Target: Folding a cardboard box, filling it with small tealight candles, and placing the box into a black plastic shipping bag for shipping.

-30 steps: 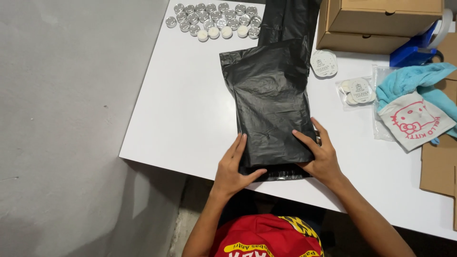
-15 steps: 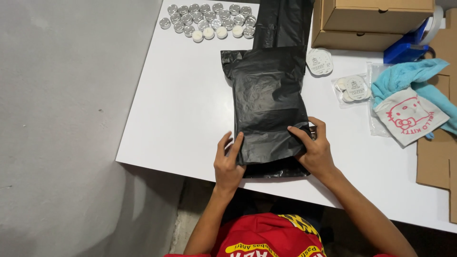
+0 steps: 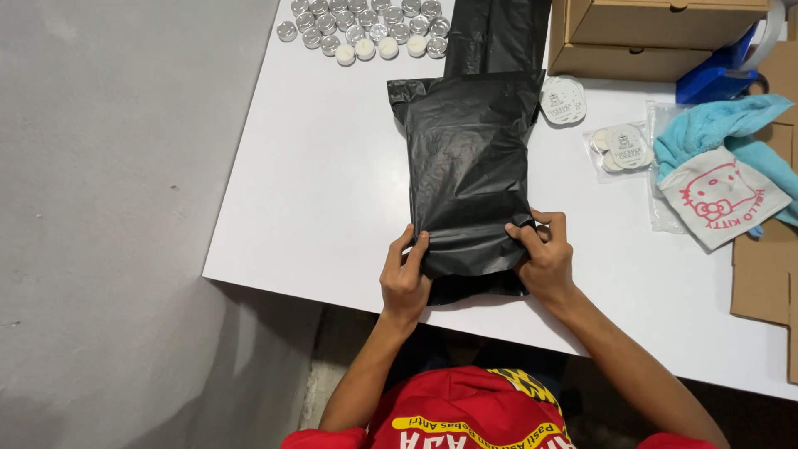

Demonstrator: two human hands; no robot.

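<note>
Black plastic mailer bag [image 3: 470, 175], crinkled and glossy, lies lengthwise on the white table [image 3: 316, 191] in the head view, its near end at the table's front edge. The left hand [image 3: 405, 278] pinches the bag's near left corner, fingers curled over the plastic. The right hand [image 3: 544, 259] grips the near right corner, fingers bunched on a fold of the film. Both hands are closed on the bag, one at each side.

Beyond the bag's far end, more black plastic sheet [image 3: 496, 35] runs off the top of the picture. To its left stands a cluster of small round silver tins [image 3: 362, 25]. Right of the bag lie a round white sticker-topped disc [image 3: 563, 101] and a clear packet of similar discs [image 3: 622, 148], then a turquoise cloth [image 3: 719, 125] with a white printed pouch [image 3: 721, 193] on top. A brown cardboard box [image 3: 657, 37] sits at the far right, with a blue tape dispenser [image 3: 715, 76] beside it.
</note>
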